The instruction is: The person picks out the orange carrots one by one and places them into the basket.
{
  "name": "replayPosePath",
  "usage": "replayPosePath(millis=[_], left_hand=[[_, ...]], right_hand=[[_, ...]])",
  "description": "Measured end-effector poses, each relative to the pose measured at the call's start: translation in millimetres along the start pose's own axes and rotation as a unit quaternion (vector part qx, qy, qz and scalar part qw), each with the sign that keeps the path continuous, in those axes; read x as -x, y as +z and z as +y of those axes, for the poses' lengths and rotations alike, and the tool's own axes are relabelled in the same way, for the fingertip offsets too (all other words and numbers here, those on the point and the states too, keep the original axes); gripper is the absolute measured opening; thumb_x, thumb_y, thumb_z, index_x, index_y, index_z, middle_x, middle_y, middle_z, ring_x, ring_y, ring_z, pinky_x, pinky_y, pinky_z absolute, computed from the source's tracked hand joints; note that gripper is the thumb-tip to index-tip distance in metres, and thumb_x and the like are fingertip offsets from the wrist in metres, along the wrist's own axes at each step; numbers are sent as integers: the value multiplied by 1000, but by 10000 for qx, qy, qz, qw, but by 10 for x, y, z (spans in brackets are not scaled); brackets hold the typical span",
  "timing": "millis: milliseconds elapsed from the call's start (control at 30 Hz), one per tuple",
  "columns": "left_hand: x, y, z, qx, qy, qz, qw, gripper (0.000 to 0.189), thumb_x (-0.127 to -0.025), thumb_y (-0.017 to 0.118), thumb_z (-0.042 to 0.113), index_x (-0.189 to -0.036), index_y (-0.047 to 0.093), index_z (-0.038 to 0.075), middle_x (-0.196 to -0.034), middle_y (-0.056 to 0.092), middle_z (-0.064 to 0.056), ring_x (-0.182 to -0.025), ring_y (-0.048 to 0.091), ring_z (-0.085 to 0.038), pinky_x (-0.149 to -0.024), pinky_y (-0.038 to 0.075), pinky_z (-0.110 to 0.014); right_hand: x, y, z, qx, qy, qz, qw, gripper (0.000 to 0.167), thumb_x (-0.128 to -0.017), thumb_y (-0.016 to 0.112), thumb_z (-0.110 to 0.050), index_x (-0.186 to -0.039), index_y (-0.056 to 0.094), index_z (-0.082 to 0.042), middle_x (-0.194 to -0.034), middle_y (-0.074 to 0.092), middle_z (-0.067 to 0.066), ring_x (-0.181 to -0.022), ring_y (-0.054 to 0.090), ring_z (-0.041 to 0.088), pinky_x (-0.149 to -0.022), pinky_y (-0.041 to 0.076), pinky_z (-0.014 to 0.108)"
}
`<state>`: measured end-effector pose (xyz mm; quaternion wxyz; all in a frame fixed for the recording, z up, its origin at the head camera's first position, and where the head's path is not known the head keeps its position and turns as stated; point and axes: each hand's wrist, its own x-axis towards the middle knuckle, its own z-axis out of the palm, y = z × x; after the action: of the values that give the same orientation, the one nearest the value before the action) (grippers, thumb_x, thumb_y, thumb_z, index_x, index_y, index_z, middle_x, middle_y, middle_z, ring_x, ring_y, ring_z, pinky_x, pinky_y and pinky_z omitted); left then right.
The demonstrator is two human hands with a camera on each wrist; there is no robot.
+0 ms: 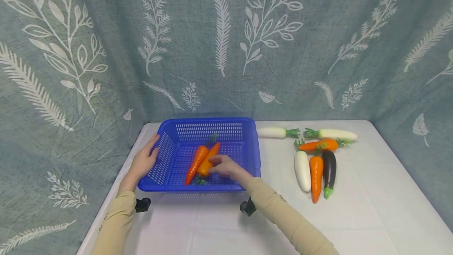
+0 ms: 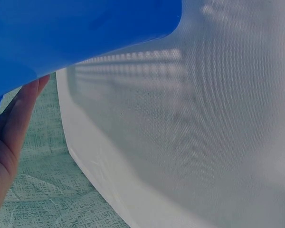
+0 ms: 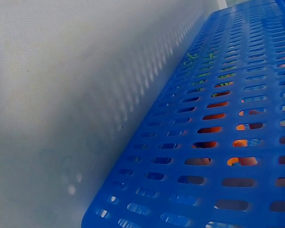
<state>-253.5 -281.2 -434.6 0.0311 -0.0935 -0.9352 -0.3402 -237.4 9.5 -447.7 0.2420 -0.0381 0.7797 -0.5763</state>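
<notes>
A blue plastic basket (image 1: 166, 187) with slotted walls sits on the table, two orange carrots lying side by side in it. The left carrot (image 1: 196, 164) has its leafy top toward the back; the lighter right one (image 1: 214, 152) has its greens toward the front. My right hand (image 1: 224, 167) reaches over the front right of the basket and grips the lighter carrot near its thick end, thumb and fingers at its side. Against the basket's left rim rests my left hand (image 1: 144, 160), its fingers extended; the left wrist view shows this hand (image 2: 12, 128) at the blue wall.
Right of the basket on the white table (image 1: 361, 192) lie two white radishes (image 1: 272, 132) (image 1: 337, 134) at the back. Nearer are a sideways carrot (image 1: 320, 145), another white radish (image 1: 302, 170), an upright-lying carrot (image 1: 316, 176) and a dark eggplant (image 1: 330, 168). A patterned curtain (image 1: 212, 50) hangs behind.
</notes>
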Motion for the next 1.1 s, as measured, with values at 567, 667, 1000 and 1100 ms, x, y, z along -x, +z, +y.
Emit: replayPosePath(millis=[567,667,1000,1100], left_hand=[[14,-12,24,31,-28,-49,10000,48,-104,38,8,-150,28,-6,-158,21,-22,-140,23,-46,-112,21,-59],[15,-21,38,30,-46,-67,10000,49,-104,38,8,-150,28,-6,-158,20,-21,-141,23,-46,-112,21,-59],[17,-30,63,37,-66,-86,9999,48,-105,37,8,-149,28,-7,-158,21,-22,-141,22,-46,-113,21,-59],[16,-30,62,39,-80,-79,9999,48,-104,38,8,-149,28,-6,-158,21,-22,-141,23,-46,-113,21,-59]], right_hand=[[-17,8,17,-136,50,169,9998,41,-86,70,-2,-125,61,3,-121,58,22,-105,59,33,-89,54,47],[-11,4,10,-209,97,160,9996,42,-86,70,-3,-126,61,3,-121,58,22,-105,60,34,-90,54,48],[-1,-7,4,-369,84,48,9993,42,-88,69,-4,-128,58,4,-123,58,21,-106,59,33,-95,50,51],[6,-8,-10,-410,103,52,9991,43,-88,69,-4,-128,58,4,-123,58,21,-105,59,33,-95,50,50]])
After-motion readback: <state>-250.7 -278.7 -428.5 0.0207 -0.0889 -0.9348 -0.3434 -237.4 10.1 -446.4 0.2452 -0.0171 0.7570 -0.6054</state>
